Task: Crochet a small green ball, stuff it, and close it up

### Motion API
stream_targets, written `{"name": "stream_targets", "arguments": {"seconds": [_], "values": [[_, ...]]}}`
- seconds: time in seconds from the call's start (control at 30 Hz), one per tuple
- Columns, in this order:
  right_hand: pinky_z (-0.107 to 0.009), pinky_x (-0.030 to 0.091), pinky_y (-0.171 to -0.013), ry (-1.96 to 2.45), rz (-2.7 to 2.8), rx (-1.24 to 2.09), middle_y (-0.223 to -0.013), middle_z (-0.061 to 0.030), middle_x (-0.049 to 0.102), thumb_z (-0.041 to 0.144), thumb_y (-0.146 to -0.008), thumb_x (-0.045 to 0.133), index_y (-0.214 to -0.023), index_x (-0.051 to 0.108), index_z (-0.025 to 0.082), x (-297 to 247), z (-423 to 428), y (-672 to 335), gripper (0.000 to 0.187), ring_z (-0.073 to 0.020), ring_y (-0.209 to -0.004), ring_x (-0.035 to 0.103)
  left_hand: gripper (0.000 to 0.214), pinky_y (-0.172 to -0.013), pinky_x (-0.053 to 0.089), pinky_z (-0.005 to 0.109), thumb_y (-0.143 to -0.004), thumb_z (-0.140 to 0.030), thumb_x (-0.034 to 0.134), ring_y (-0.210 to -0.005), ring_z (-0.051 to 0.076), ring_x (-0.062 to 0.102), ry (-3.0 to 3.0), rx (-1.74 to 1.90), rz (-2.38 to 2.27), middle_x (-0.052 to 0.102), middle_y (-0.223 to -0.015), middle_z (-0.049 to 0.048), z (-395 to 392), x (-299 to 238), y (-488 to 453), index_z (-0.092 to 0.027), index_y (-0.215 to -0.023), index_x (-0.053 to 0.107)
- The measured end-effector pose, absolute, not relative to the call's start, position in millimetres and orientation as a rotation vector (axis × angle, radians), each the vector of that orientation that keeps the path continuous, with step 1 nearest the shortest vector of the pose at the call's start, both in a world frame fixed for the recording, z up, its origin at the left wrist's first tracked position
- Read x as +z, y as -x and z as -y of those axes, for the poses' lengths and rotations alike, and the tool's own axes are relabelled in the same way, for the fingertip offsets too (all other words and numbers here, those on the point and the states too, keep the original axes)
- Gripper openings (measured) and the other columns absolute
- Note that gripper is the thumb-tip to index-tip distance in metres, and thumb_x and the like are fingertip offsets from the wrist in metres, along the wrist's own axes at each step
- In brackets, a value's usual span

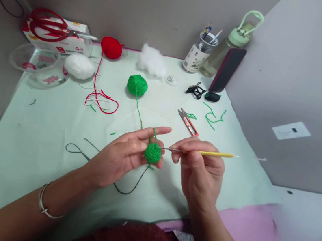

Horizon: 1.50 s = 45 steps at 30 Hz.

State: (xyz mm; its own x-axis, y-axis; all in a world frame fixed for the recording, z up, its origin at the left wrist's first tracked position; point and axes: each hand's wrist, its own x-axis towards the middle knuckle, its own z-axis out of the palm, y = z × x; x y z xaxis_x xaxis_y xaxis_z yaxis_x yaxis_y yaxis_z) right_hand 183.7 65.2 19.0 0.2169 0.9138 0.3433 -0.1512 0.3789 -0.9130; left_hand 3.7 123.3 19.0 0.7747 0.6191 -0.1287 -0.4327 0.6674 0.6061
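Between the fingers of my left hand [126, 153] is a small round green crochet piece [153, 153]. Green working yarn [138, 110] runs from a green yarn ball [137, 85] over my raised left index finger to the piece. My right hand [201, 172] is closed around a crochet hook [215, 154] with a yellow grip. The hook's left tip meets the upper right side of the piece; its other metal end points right. A dark cord [124, 192] hangs below the crochet piece and curves across the table behind my left wrist.
Orange thread snips [188, 122] lie beyond my right hand, near green yarn scraps [211, 116]. Farther back are a red yarn ball [111, 47], white yarn ball [79, 66], white stuffing [152, 60], a pen jar [200, 53], a bottle [227, 49], and red scissors [49, 28] on a box.
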Motion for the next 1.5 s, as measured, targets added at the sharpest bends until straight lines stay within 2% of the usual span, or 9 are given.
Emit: {"name": "stream_targets", "arguments": {"seconds": [0.13, 0.3, 0.47, 0.57, 0.63, 0.9, 1.07, 1.27, 1.5], "values": [[-0.028, 0.056, -0.060, 0.891, 1.112, 0.886, -0.084, -0.0028, 0.077, 0.028, -0.097, 0.070, -0.097, 0.082, 0.025, 22, -67, -189, 0.012, -0.0136, -0.068, 0.067, 0.042, -0.075, 0.050, 0.029, -0.097, -0.024, 0.055, -0.072, 0.014, 0.063, -0.551, 0.559, -0.303, 0.065, -0.092, 0.0045, -124, 19, -3, -0.016, -0.135, 0.072], [-0.025, 0.051, -0.054, 0.894, 1.024, 0.948, -0.076, -0.0022, 0.075, 0.028, -0.095, 0.073, -0.090, 0.082, 0.022, 26, -68, -193, 0.012, -0.0111, -0.061, 0.063, 0.039, -0.075, 0.051, 0.029, -0.097, -0.027, 0.056, -0.070, 0.012, 0.060, -0.556, 0.539, -0.307, 0.062, -0.090, 0.0041, -125, 19, -4, -0.015, -0.129, 0.076], [-0.025, 0.053, -0.057, 0.838, 1.078, 0.932, -0.083, -0.0012, 0.076, 0.030, -0.097, 0.070, -0.097, 0.081, 0.025, 22, -67, -186, 0.012, -0.0110, -0.064, 0.065, 0.037, -0.096, 0.052, 0.029, -0.096, -0.028, 0.068, -0.100, 0.015, 0.066, -0.682, 0.553, -0.378, 0.066, -0.108, 0.0023, -123, 23, -4, -0.029, -0.133, 0.074], [-0.029, 0.057, -0.066, 0.887, 1.198, 0.772, -0.095, -0.0026, 0.080, 0.028, -0.099, 0.069, -0.103, 0.081, 0.028, 16, -67, -182, 0.013, -0.0154, -0.082, 0.072, 0.045, -0.107, 0.047, 0.029, -0.094, -0.021, 0.073, -0.121, 0.016, 0.064, -0.786, 0.551, -0.393, 0.069, -0.121, 0.0003, -120, 22, -3, -0.038, -0.136, 0.070], [-0.033, 0.059, -0.073, 0.904, 1.253, 0.720, -0.099, -0.0032, 0.081, 0.028, -0.100, 0.067, -0.106, 0.081, 0.029, 12, -67, -181, 0.015, -0.0185, -0.092, 0.073, 0.051, -0.108, 0.047, 0.029, -0.092, -0.018, 0.076, -0.124, 0.016, 0.063, -0.838, 0.574, -0.415, 0.070, -0.125, -0.0008, -119, 22, -1, -0.041, -0.136, 0.069], [-0.031, 0.057, -0.064, 0.875, 1.245, 0.718, -0.098, -0.0029, 0.081, 0.028, -0.101, 0.065, -0.106, 0.081, 0.030, 14, -68, -178, 0.016, -0.0182, -0.087, 0.073, 0.061, -0.105, 0.050, 0.030, -0.084, -0.014, 0.083, -0.114, 0.016, 0.066, -0.895, 0.625, -0.496, 0.069, -0.115, -0.0018, -116, 26, 1, -0.042, -0.136, 0.069], [-0.029, 0.056, -0.060, 0.903, 1.201, 0.738, -0.094, -0.0036, 0.080, 0.027, -0.100, 0.066, -0.103, 0.081, 0.028, 15, -68, -178, 0.015, -0.0162, -0.079, 0.070, 0.059, -0.111, 0.045, 0.035, -0.084, -0.021, 0.085, -0.120, 0.020, 0.063, -0.921, 0.589, -0.535, 0.067, -0.110, -0.0007, -114, 21, -3, -0.040, -0.138, 0.067], [-0.027, 0.058, -0.059, 0.865, 1.123, 0.963, -0.094, -0.0030, 0.080, 0.032, -0.101, 0.065, -0.100, 0.078, 0.026, 16, -71, -185, 0.014, -0.0131, -0.069, 0.070, 0.055, -0.109, 0.043, 0.036, -0.081, -0.025, 0.088, -0.106, 0.016, 0.061, -1.000, 0.626, -0.611, 0.056, -0.096, -0.0026, -120, 22, 0, -0.041, -0.131, 0.072], [-0.025, 0.059, -0.056, 0.836, 1.141, 1.006, -0.090, -0.0027, 0.082, 0.033, -0.103, 0.062, -0.096, 0.072, 0.023, 18, -74, -188, 0.016, -0.0130, -0.065, 0.071, 0.050, -0.107, 0.043, 0.039, -0.083, -0.025, 0.085, -0.102, 0.019, 0.060, -1.037, 0.632, -0.606, 0.059, -0.095, -0.0001, -123, 24, 2, -0.035, -0.130, 0.074]]}}
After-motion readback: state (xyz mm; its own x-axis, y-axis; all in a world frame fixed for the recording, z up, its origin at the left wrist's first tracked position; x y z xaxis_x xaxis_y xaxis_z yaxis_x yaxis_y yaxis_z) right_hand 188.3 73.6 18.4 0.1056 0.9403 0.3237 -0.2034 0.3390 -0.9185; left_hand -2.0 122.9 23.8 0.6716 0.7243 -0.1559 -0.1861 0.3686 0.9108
